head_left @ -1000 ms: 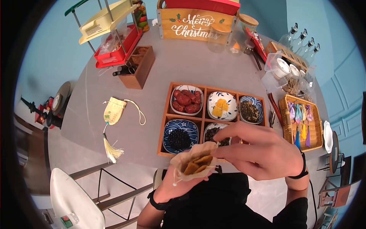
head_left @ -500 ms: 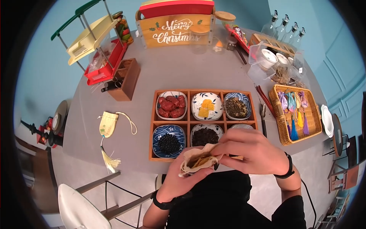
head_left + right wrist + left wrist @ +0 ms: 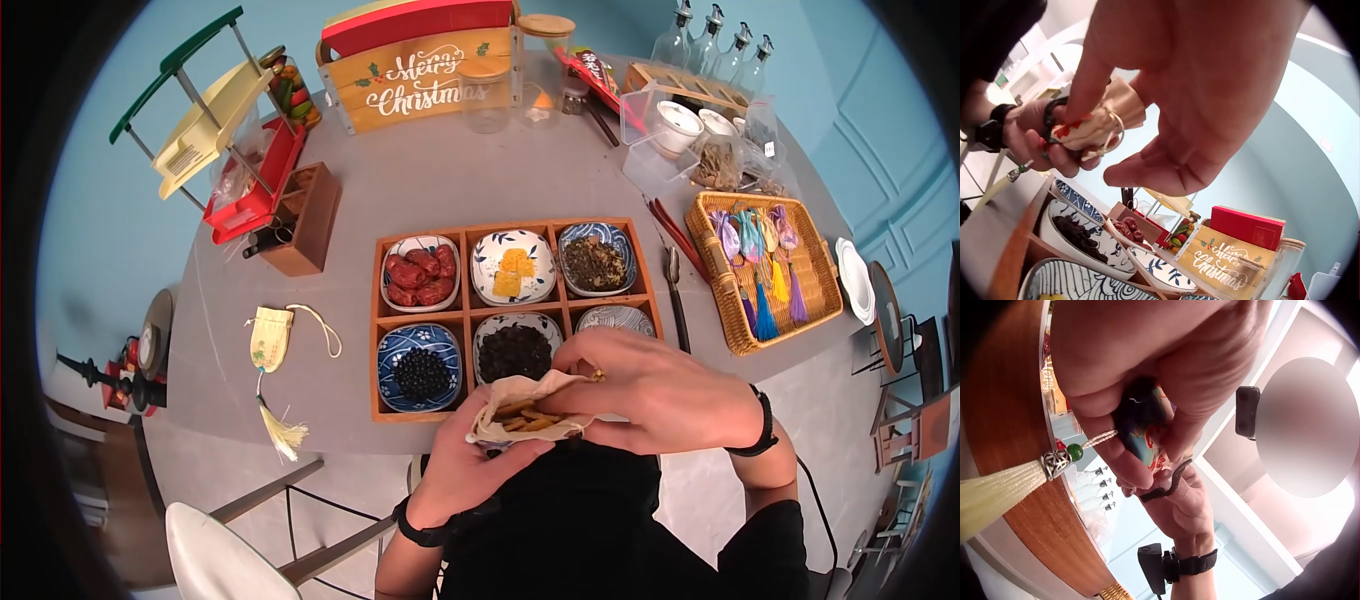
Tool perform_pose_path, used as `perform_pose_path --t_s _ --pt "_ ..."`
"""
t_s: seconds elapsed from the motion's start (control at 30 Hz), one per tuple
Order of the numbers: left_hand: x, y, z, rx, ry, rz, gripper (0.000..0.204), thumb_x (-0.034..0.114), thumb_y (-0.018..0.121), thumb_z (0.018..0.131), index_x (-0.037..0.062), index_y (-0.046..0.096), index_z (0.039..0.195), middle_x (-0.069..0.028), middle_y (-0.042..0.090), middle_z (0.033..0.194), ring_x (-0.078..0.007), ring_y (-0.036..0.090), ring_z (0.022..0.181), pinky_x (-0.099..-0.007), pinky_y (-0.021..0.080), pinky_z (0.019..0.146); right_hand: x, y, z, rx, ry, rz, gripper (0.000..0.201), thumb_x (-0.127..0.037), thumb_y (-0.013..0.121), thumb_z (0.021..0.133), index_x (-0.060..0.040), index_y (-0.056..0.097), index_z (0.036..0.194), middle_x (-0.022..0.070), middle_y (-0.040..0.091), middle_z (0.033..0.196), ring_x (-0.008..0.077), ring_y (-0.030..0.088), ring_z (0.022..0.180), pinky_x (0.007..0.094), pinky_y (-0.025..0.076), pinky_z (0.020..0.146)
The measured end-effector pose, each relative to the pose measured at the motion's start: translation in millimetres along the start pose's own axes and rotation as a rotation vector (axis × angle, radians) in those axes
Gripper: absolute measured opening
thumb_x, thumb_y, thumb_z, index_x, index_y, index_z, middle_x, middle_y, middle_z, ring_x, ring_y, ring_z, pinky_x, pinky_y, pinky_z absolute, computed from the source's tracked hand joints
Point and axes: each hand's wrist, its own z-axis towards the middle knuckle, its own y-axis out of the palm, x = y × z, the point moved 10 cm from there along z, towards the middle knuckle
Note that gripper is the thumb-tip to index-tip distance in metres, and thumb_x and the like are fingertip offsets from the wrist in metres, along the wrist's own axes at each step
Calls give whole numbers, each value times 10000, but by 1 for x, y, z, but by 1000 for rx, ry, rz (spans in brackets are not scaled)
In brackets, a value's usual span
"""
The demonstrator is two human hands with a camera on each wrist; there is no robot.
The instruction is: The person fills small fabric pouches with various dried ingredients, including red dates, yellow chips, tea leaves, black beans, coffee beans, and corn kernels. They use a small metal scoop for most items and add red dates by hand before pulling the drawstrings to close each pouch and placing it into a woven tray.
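Observation:
My left hand [image 3: 460, 465] grips a small cream cloth drawstring pouch [image 3: 1100, 128] by its body, mouth upward. Brownish-yellow dried slices [image 3: 530, 422] show inside. From the pouch hangs a pale tassel [image 3: 997, 503] with a green bead [image 3: 1075, 452]. My right hand [image 3: 665, 395] pinches the pouch's right rim, thumb outside and a finger dipping into the mouth; its other fingers stand apart from the cloth. Just beyond lies a wooden divided tray [image 3: 500, 227] with dishes of red dates [image 3: 420, 277], yellow cubes [image 3: 513, 275], dried leaves [image 3: 595, 265], black beans [image 3: 421, 374] and dark dried fruit [image 3: 515, 350].
Left of the tray lies another tasselled pouch [image 3: 272, 338]. To the right are metal tongs [image 3: 676, 298] and a wicker basket [image 3: 765, 335] with small tasselled sachets. A wooden caddy [image 3: 312, 225], a tiered rack [image 3: 205, 125] and a Christmas crate [image 3: 420, 75] stand farther back.
My right fingers have moved from over the pouch's edge into its mouth, which gapes wider than half a second ago. The whole table has shifted left in the head view.

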Motion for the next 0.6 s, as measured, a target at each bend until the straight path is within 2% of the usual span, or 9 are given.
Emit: perform_pose_path --t_s 0.07,0.17,0.23,0.27,0.37,0.43,0.5,0.53,0.6 --pt "-5 -1 1 40 -59 -206 500 26 742 828 -8 509 1269 -64 625 1128 -119 603 1024 -266 499 887 1 -2 1 14 16 14 319 -112 714 787 -101 655 1100 105 510 1028 304 546 986 396 463 824" --pt "5 1 4 28 -5 -62 440 20 736 831 -8 534 1220 -76 633 1146 -122 621 1003 -263 509 871 -6 -1 -3 7 -44 -31 320 -107 723 778 -76 653 1089 109 513 1093 302 545 987 400 463 830" --pt "-3 -2 5 70 8 -201 409 9 731 831 -10 543 1194 -87 639 1155 -129 632 994 -266 517 862 -5 -23 -7 182 1 -31 306 -98 725 786 -39 651 1078 121 558 1061 293 563 969 412 470 784" --pt "-7 -8 4 122 24 -341 378 -2 725 831 -11 553 1168 -99 645 1164 -136 642 986 -269 525 853 -2 -26 -10 181 0 -34 306 -98 725 786 -39 651 1078 121 558 1061 293 563 969 412 470 784" --pt "-16 -18 3 164 -51 -350 341 -50 698 831 -16 561 1142 -127 653 1169 -158 658 984 -284 541 847 10 -46 -36 365 -136 -8 299 -80 718 810 -13 626 1087 125 603 957 273 599 870 395 480 765" --pt "-15 -15 5 159 -50 -427 348 -82 668 835 -21 567 1162 -142 658 1151 -180 658 1005 -305 551 851 50 -36 -60 473 190 -29 198 -37 729 804 -3 641 978 109 615 850 230 618 777 348 489 753" --pt "-20 -16 8 204 -90 -598 376 -100 628 850 -31 546 1211 -159 641 1178 -211 654 1034 -320 553 863 66 -24 -65 573 567 262 137 21 703 808 -3 631 922 93 623 881 194 614 732 311 487 768" --pt "-15 -17 9 172 -58 -495 445 -25 603 869 2 478 1296 -210 585 1252 -431 611 1096 -530 520 928 62 -23 -62 623 420 258 168 41 679 815 -7 634 970 90 625 883 173 616 750 298 489 717" --pt "-18 -18 8 192 -49 -531 434 -17 601 875 4 480 1292 -206 582 1257 -427 616 1085 -530 523 922 47 -23 -60 648 182 164 279 63 645 827 -21 619 1093 91 628 888 153 620 775 289 496 660"
